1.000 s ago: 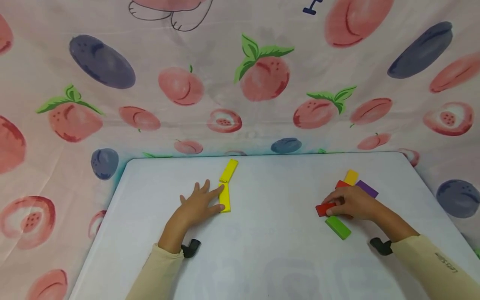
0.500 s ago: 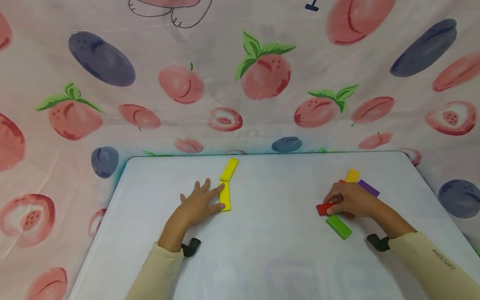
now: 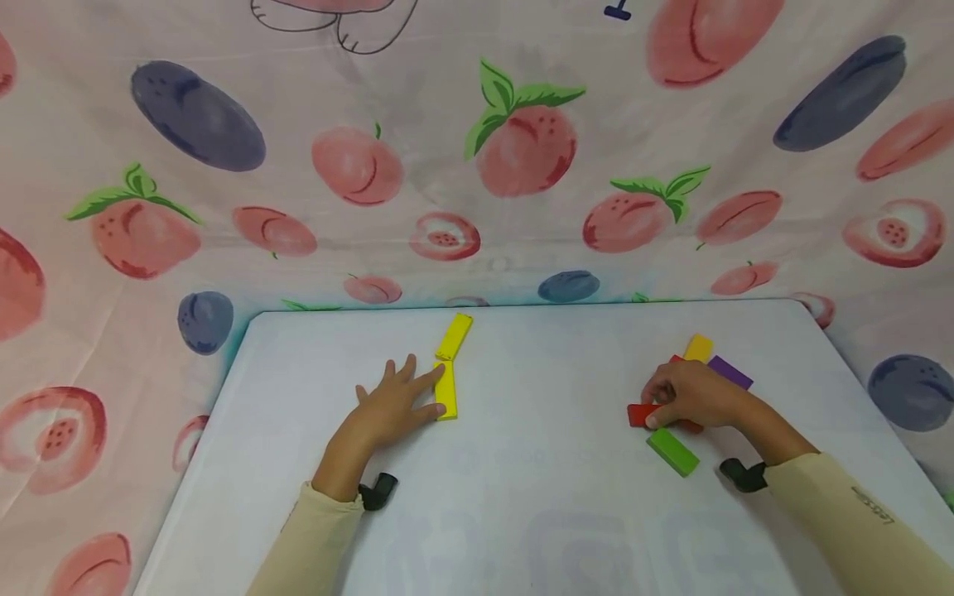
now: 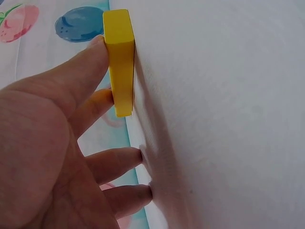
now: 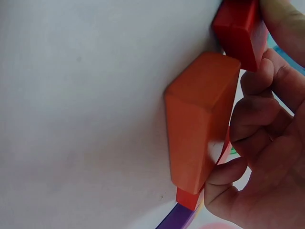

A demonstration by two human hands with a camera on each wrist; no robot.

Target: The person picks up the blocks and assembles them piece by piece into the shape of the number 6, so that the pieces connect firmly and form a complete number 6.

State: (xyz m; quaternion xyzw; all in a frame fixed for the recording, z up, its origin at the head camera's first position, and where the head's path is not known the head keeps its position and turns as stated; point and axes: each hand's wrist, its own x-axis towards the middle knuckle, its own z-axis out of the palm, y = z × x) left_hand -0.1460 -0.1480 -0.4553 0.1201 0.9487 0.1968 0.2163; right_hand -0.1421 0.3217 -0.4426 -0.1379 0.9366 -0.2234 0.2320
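"Fruit-printed cloth fills the background, farther off than the green block on the white worktop. Using that green block as marker, where's the right hand?"

"Just beyond it. Its grip pinches a red block between thumb and finger, slightly left of the green one; the other fingers are bent."

"And the left hand?"

"Well left of the green block, grip spread wide. Thumb and index fingertip rest against a long side of a yellow block. Farther beyond the green one, a second yellow block lies end to end with it."

"What's hard to make out?"

"An orange block, just beyond the green one, is mostly covered by the right hand from the head camera. Past it, only part of a second red block shows. Whether the orange block touches the pinched red one, I can't tell."

"Anything else?"

"Beyond and right of the green block, an orange-yellow block and a purple block, which is cut off in the right wrist view. Lettering on the right sleeve is too small to read."
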